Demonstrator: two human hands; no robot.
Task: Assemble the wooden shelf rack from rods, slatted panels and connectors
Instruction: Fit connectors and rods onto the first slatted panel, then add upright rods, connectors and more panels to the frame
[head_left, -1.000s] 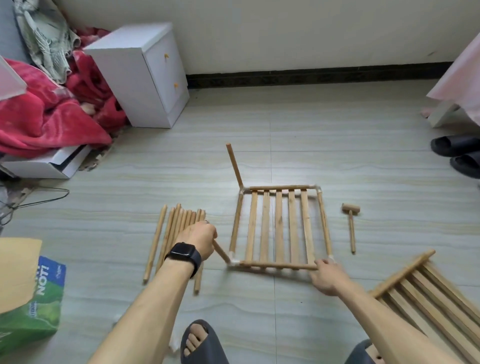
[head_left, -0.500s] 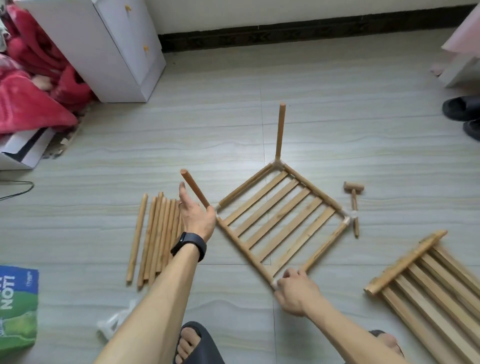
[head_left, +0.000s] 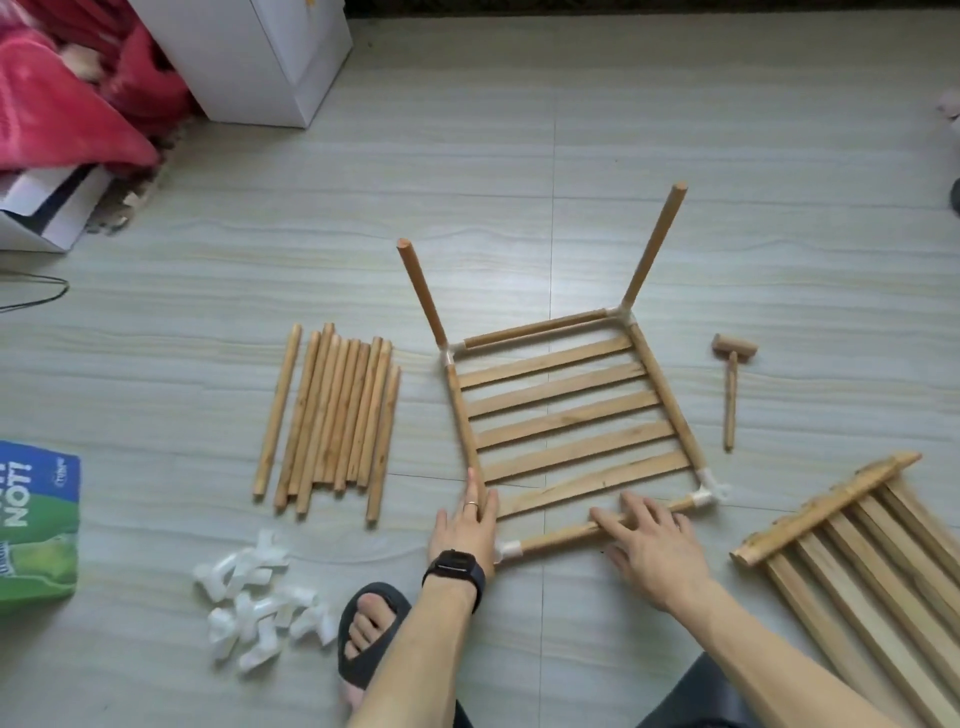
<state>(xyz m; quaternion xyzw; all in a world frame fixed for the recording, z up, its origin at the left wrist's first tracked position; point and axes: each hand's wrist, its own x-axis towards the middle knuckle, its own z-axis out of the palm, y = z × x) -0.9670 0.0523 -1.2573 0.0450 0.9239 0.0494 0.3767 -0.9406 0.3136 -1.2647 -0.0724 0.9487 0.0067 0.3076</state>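
The slatted panel (head_left: 566, 410) lies flat on the floor (head_left: 675, 156), with two upright rods (head_left: 422, 291) rising from its far corners. The left hand (head_left: 465, 530) rests on the near left corner with its fingers straight. The right hand (head_left: 649, 540) lies flat and spread on the near rod (head_left: 561, 538). Loose rods (head_left: 332, 415) lie just to the left, and white connectors (head_left: 254, 597) are heaped near a sandalled foot (head_left: 369, 629). A mallet (head_left: 731, 384) lies to the right, near a second panel (head_left: 872, 545).

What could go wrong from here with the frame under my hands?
The nearest slat lies askew, unlike the others, and may slip free if the right hand pushes the near rod. The two upright rods lean apart; a bump might loosen them in their connectors.
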